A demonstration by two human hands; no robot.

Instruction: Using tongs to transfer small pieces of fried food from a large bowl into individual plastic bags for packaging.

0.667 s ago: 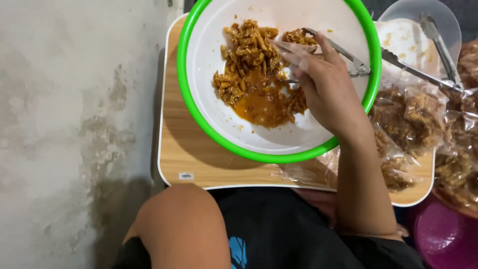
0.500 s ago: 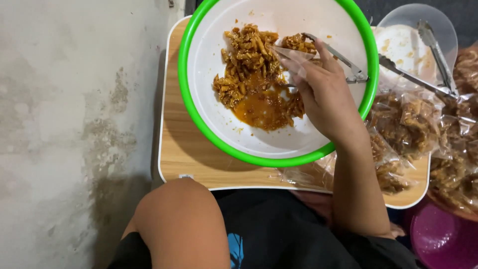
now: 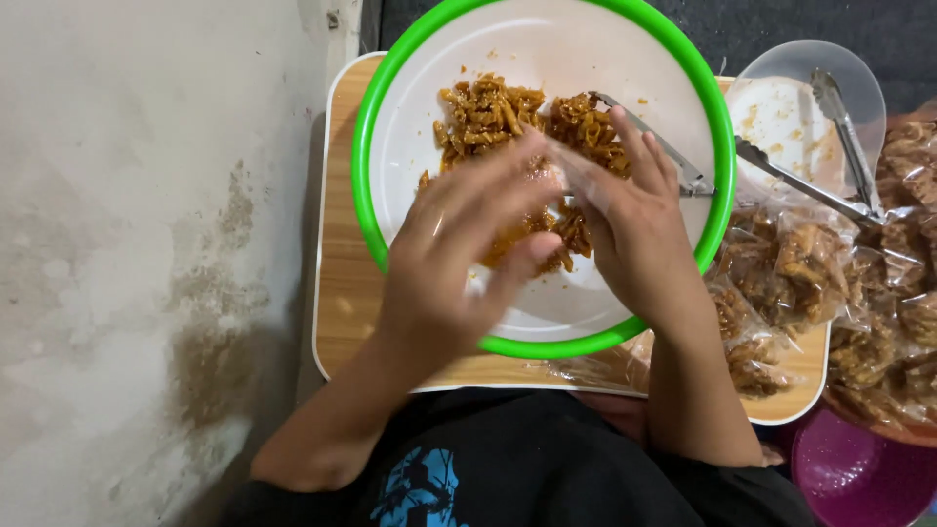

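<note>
A large white bowl with a green rim [image 3: 547, 346] holds a pile of orange-brown sauced snack pieces [image 3: 488, 112]. My right hand [image 3: 644, 224] is over the bowl's right half, pinching a small clear plastic bag [image 3: 576, 171]. My left hand [image 3: 459, 254] is blurred with motion, fingers spread, hovering over the bowl's middle with its fingertips near the bag's edge. It hides part of the food. Metal tongs [image 3: 781, 176] lie across the bowl's right rim, untouched.
The bowl sits on a wooden tray [image 3: 342, 293]. Right of it are a clear plastic lid [image 3: 781, 107] and several filled clear snack bags [image 3: 791, 263]. A purple bowl [image 3: 859, 478] sits at the bottom right. Stained concrete [image 3: 146, 244] fills the left.
My left hand has come into view from below and now spreads over the bowl beside the bag. My right hand stays over the bowl with the bag.
</note>
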